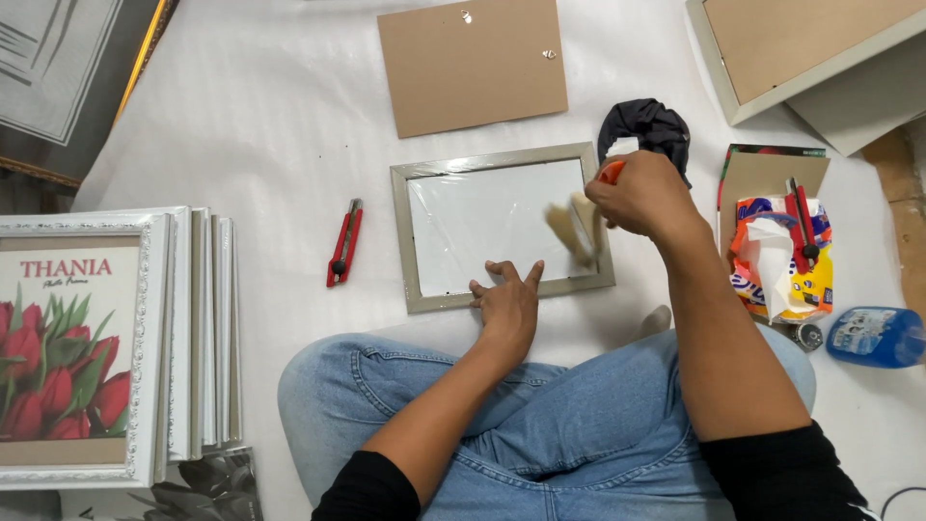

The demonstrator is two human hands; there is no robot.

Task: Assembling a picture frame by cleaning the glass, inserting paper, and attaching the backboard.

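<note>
White floor sheet (270, 145), frames (193, 338) stacked beside.

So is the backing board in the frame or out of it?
Out. The brown backing board lies flat on the white sheet beyond the frame, apart from it, and the frame shows only its clear pane.

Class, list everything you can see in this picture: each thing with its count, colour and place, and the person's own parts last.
Grey rectangular picture frame: one, centre.
Brown backing board: one, above frame.
Red utility knife: one, left of frame.
Black cloth: one, upper right of frame.
Orange-handled brush: one, over frame.
White framed pictures: a stack, left.
Blue bottle: one, right, lying.
Left hand: on frame's lower edge.
Right hand: holding brush.
</note>
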